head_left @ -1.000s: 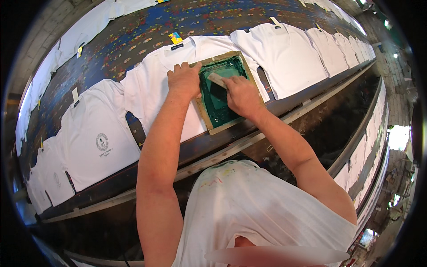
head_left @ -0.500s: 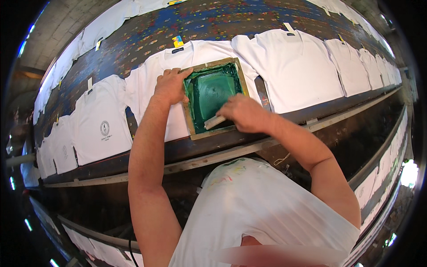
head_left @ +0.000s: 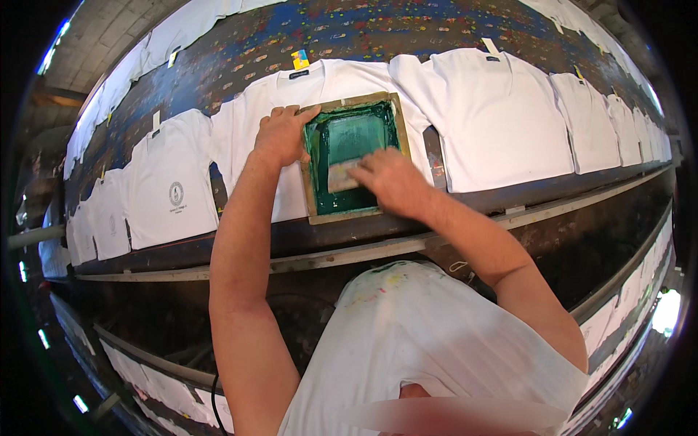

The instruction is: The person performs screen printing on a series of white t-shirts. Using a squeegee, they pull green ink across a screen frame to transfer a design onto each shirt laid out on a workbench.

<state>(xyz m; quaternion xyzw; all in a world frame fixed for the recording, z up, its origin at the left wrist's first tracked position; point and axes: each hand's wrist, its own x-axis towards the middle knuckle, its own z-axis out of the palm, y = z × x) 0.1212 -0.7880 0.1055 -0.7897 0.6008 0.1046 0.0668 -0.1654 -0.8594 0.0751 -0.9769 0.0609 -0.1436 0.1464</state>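
Note:
A wooden-framed printing screen with green mesh lies on the front of a white T-shirt. My left hand is closed over the frame's left bar near its far corner, the thumb along the top edge. My right hand, a little blurred by motion, grips a squeegee inside the frame. The squeegee's pale, flat side shows on the lower half of the mesh, and my fingers cover its right end. Dark green ink smears the frame's inner edges.
On the left, a white shirt bears a dark round print. Several plain shirts, the nearest one beside the screen, run to the right. The long table is ink-spotted. A pale rail follows its near edge.
My right hand has pushed the squeegee from near the frame's front bar farther up the mesh, and its flat side now shows more. My left hand stays on the frame. The view shifted slightly.

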